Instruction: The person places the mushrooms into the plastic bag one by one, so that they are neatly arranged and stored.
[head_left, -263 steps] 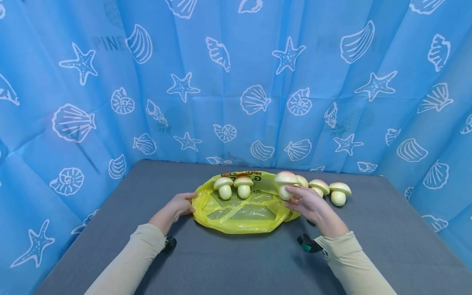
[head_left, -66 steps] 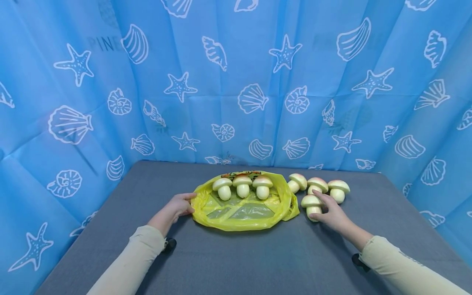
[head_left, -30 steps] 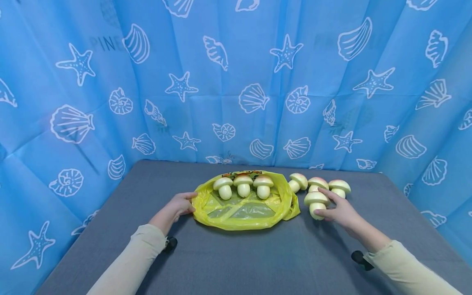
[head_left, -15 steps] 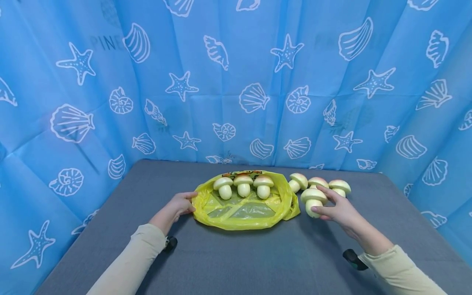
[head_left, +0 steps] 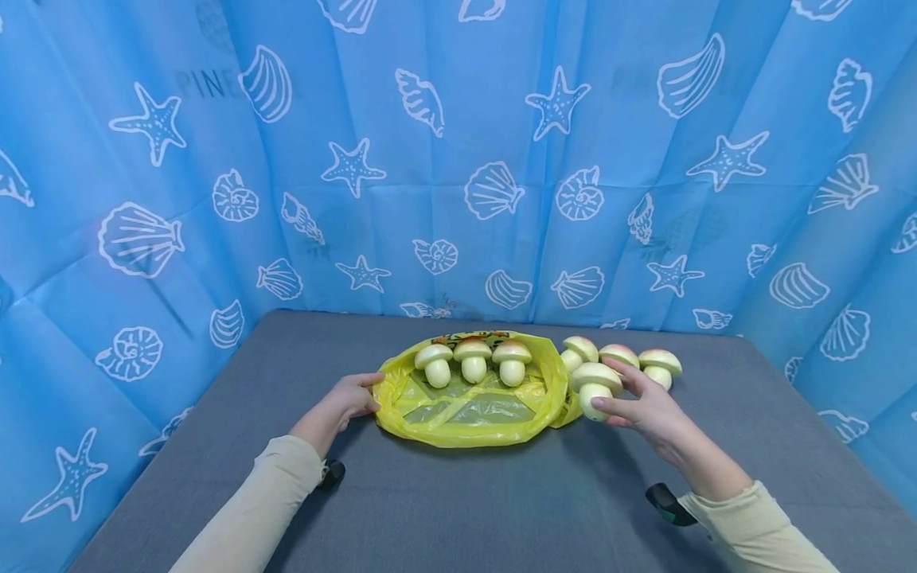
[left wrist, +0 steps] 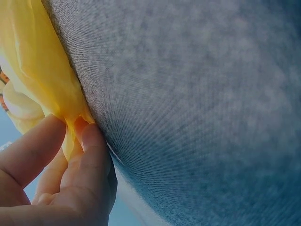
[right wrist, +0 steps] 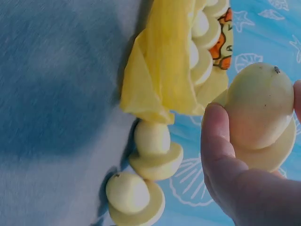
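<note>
- Shifted leftward since half a second ago: right grip [head_left: 648,410] with one smooth, pale-cream, round-capped mushroom [head_left: 597,376], cap uppermost.
- Right grip, state: thumb and fingers closed about that mushroom, by the right end of one crinkled yellow plastic bag [head_left: 458,434]; whether they touch cannot be told.
- Left grip [head_left: 349,400]: narrow, pinching the bag's left edge; no visible shift.
- Bag, contents: mouth spread open; three matching cream mushrooms [head_left: 473,362] lying in a row along the far wall.
- Outside, right of the bag: three further cream mushrooms [head_left: 661,366], pink tinge showing on the middle cap, set on the grey cloth-covered tabletop [head_left: 444,517].
- Backdrop: blue curtain [head_left: 494,111], white shell and starfish print.
- Progress, as judged: roughly midway; three of seven bagged, one in hand, three remaining outside.
</note>
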The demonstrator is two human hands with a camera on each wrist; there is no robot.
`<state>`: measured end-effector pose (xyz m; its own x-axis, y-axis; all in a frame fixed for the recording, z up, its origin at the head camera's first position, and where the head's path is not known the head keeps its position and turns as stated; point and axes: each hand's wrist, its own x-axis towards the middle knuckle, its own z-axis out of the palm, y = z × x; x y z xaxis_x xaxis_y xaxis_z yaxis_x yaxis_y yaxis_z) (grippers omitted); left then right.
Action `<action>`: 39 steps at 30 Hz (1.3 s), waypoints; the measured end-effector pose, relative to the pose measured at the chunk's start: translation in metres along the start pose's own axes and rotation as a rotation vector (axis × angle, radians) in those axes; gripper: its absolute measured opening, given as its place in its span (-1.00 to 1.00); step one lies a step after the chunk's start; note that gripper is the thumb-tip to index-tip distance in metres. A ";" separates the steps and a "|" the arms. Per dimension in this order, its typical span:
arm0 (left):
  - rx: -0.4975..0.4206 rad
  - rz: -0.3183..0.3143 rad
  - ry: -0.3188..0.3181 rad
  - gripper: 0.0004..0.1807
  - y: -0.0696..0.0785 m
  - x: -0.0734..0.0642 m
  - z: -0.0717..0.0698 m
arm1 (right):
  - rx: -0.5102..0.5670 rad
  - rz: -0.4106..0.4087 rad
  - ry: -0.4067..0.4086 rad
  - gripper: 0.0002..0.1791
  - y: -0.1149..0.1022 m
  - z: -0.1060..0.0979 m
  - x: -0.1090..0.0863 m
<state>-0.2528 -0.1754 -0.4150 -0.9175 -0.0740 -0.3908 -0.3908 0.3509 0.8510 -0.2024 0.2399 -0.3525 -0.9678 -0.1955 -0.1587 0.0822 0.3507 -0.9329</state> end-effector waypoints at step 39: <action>0.016 -0.005 -0.004 -0.30 -0.001 -0.001 -0.001 | 0.314 -0.038 0.007 -0.13 -0.010 0.074 0.017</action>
<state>-0.2521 -0.1765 -0.4153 -0.9151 -0.0725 -0.3967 -0.3945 0.3657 0.8430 -0.2023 0.1648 -0.3697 -0.9731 -0.1964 -0.1207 0.1145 0.0430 -0.9925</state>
